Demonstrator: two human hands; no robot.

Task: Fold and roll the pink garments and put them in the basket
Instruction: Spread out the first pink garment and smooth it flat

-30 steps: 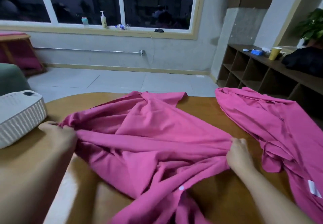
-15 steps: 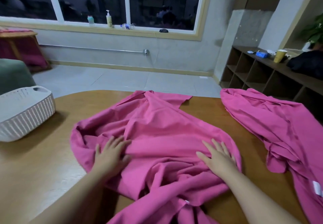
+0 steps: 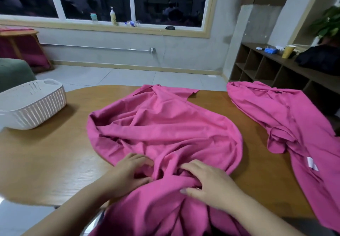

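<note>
Gathering the near hem: garment bunched, fold not yet formed

Head view. Working at the near edge of the wooden surface, both hands sit on the crumpled middle pink garment. The left hand has its fingers curled into the cloth at the bunched hem. The right hand pinches a thick ridge of cloth between thumb and curled fingers. The garment's far part lies spread on the surface; its near part hangs off the edge toward the person. A second pink garment lies well apart at the right, partly off the edge, a white label showing. The white basket stands at the far left, nothing visible in it.

Risks, as judged: heavy creasing under both hands may lock uneven layers into the fold, giving a lopsided roll. The overhanging cloth could drag the garment off the surface if grip loosens. The second garment could likewise slide.
</note>
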